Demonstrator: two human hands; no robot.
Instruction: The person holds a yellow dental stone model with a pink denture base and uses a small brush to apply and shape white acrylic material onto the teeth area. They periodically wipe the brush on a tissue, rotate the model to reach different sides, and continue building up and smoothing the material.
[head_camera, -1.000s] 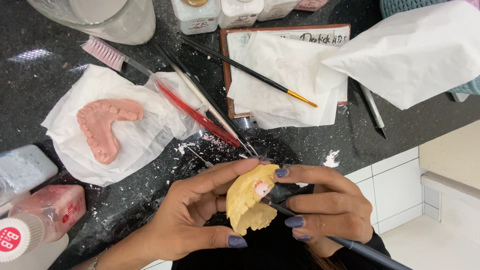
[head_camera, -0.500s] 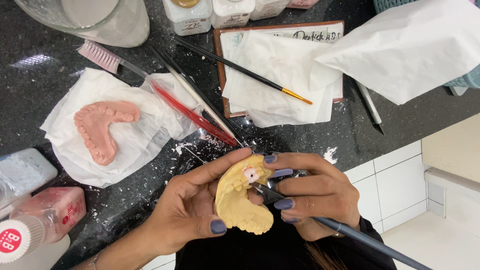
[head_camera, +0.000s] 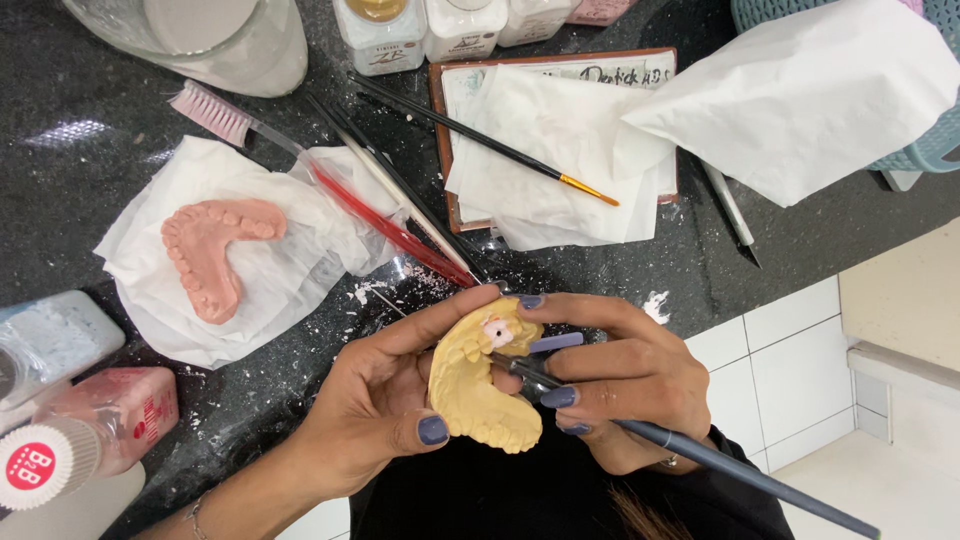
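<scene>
My left hand (head_camera: 375, 400) holds a yellow dental cast (head_camera: 475, 385), a horseshoe-shaped jaw model, tilted toward me above the counter edge. One tooth spot near its top end is pink and white. My right hand (head_camera: 625, 375) grips a long dark brush (head_camera: 700, 455) like a pen, and the brush tip rests against the cast just below the pink spot. My right fingertips also touch the cast's upper edge.
A pink jaw model (head_camera: 215, 250) lies on white tissue (head_camera: 270, 270) at the left. Brushes and a red-handled tool (head_camera: 390, 225) lie on the black counter (head_camera: 90, 190). Bottles (head_camera: 380, 30), a glass jar (head_camera: 230, 40), a tissue-covered tray (head_camera: 560, 140) and a pink bottle (head_camera: 90, 440) surround them.
The cast has turned in my left hand so its arch faces up more fully. My right hand has brought the brush tip onto it.
</scene>
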